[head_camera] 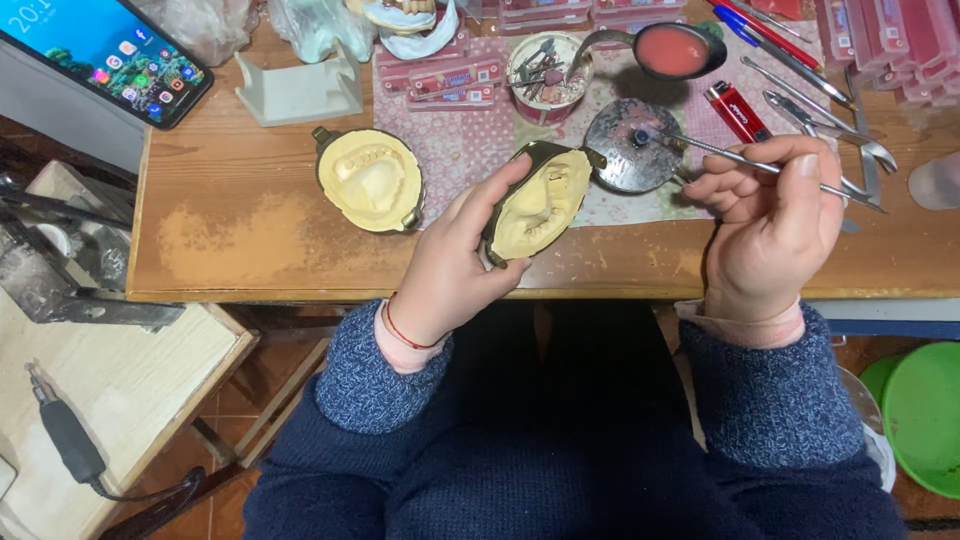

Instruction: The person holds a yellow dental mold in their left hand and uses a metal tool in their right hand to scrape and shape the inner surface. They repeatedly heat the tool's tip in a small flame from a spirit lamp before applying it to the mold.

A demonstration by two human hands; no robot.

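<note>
Both forearms are covered by sleeves of a heathered blue-grey knit with ribbed cuffs; the torso garment below is a darker navy knit of similar texture. At each wrist a pale pink inner cuff protrudes beyond the knit cuff; the left hand [455, 265] additionally carries a thin red cord bracelet at the wrist. The right hand [775, 225] is bare, as is the left; fingernails on both are short and unpainted.
</note>
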